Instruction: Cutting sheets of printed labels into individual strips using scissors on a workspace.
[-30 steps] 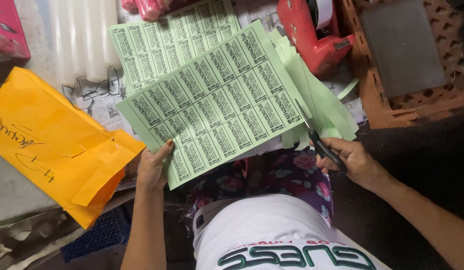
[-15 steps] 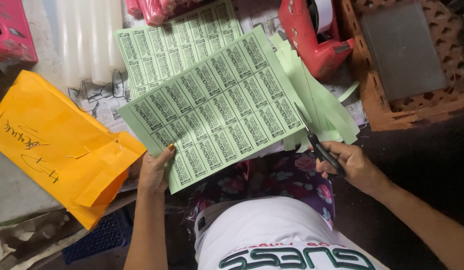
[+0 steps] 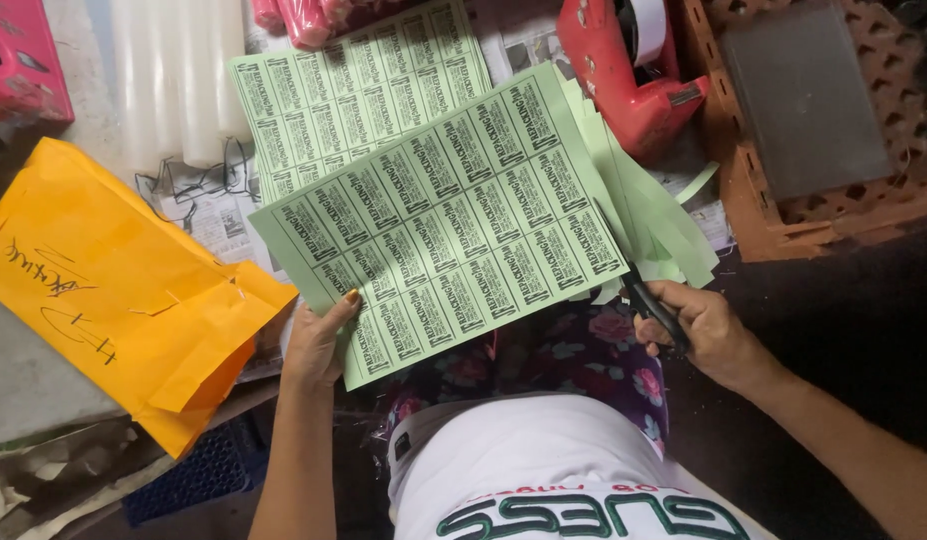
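In the head view, the person is holding a green sheet of printed labels (image 3: pixel 438 220) out over the lap, tilted so that its long axis is running from the lower left up toward the upper right. The left hand (image 3: pixel 318 345) is pinching the sheet's lower left edge, fingers narrowly closed on the paper with the thumb on top. The right hand (image 3: pixel 708 330) is sitting at the sheet's lower right corner, wrapped around the dark handles of a pair of scissors (image 3: pixel 648 300) whose blades are meeting that edge; the right hand is therefore the nearer one to the cutting line. How far the blades are parted I cannot tell. Loose green strips (image 3: pixel 663 215) are fanning out just beside the scissors. A 2nd label sheet (image 3: pixel 353 90) is lying flat behind, partly covered, and an orange envelope (image 3: pixel 113 290) is resting well to the left.
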